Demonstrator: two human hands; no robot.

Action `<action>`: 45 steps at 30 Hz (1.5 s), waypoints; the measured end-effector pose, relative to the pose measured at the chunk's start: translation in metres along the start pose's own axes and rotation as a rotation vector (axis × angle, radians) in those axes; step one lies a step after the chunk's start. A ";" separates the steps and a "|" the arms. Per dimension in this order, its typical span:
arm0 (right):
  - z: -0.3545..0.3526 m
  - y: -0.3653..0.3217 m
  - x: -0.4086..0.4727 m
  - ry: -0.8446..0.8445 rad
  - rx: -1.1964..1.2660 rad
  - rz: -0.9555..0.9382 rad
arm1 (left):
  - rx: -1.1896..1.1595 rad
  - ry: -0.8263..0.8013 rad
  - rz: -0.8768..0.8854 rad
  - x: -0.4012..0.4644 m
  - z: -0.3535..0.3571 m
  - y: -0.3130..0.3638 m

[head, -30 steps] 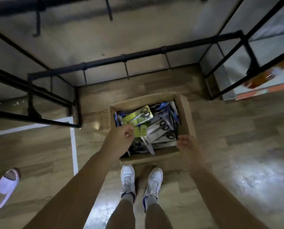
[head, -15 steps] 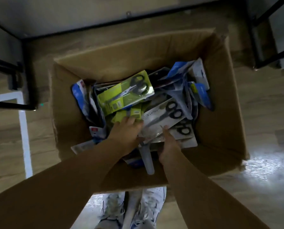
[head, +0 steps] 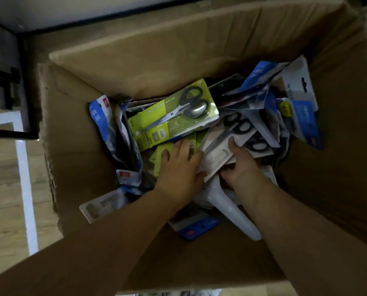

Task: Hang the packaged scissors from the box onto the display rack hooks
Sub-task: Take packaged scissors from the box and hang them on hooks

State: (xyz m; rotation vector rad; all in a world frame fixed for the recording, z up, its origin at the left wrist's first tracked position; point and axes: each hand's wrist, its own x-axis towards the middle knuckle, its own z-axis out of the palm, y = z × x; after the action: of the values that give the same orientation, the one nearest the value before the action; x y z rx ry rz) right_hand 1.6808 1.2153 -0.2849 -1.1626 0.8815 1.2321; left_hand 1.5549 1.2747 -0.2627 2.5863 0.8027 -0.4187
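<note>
Cardboard box (head: 338, 146) is crammed; right hand (head: 241, 165) pinches a grey pack (head: 215, 153), left hand (head: 181, 169) seemingly flat-fingered, so neighbours might snag.

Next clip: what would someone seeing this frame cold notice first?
A big open cardboard box fills the view, heaped with packaged scissors. On top, near the middle, a lime-green scissors pack stands out. Just below it both hands are in the pile: the left hand lies on the greenish packs, and the right hand grips a white scissors pack.
</note>
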 end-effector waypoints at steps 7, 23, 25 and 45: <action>0.015 0.002 0.000 0.002 0.074 0.008 | -0.075 0.049 0.023 0.003 -0.004 -0.008; 0.018 -0.008 -0.002 0.105 -0.189 -0.165 | -0.255 0.036 0.093 -0.002 -0.018 -0.027; 0.006 -0.005 -0.018 0.125 -0.227 -0.170 | -0.542 -0.059 -0.064 -0.006 -0.045 -0.017; 0.078 -0.061 -0.425 0.106 -0.438 -0.394 | -0.807 0.045 -0.378 -0.121 -0.366 0.095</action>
State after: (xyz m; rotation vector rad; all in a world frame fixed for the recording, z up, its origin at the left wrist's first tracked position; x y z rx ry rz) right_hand 1.6651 1.1945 0.1505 -1.6736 0.4307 1.0666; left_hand 1.5745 1.3121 0.1319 1.7053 1.1838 -0.0950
